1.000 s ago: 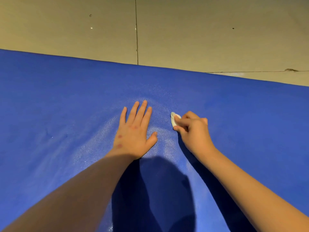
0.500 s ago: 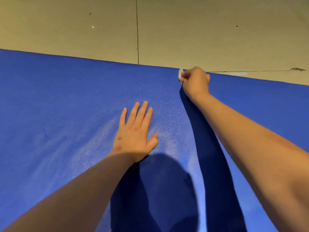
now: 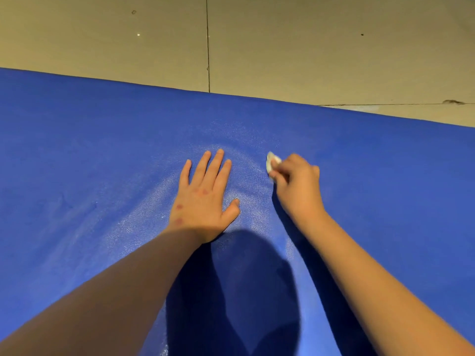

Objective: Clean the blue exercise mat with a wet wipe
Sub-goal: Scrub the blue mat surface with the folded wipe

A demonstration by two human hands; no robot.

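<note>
Now, mat position: the blue exercise mat [image 3: 102, 150] lies flat on the pale tiled floor [image 3: 308, 47] and fills the near part of the view.
Mat axis: its far edge runs left to right and drops a little toward the right. Both ends are out of frame, so the long axis probably runs across the person, but that is a judgement.
Mat handling: it looks like soft, pebbled foam that gives under the palm. It is likely light enough to creep or ripple under a hard rub, so it needs pinning rather than gripping.
Left hand: the left hand [image 3: 205, 199] is flat on the mat with fingers straight, slightly spread and pointing away. It holds nothing and serves as the anchor.
Right hand: the right hand [image 3: 295, 186] is just beside the left, fingers curled and thumb pinching the wipe, knuckles up.
Wipe position: the wet wipe [image 3: 272, 162] is a small white wad sticking out of the fingertips on the side facing the left hand, at the mat surface.
Wipe handling: it is limp, damp and light. Bunched like this it covers little, and a flatter fold under the fingers would cover more.
Wipe axis: the visible wad is longer along the away-from-body line.
Surface: a paler sheen around the left hand suggests dampness, while the outer areas look dull.
Shadow: the shadow [image 3: 231, 291] is a dark patch between the forearms.
</note>
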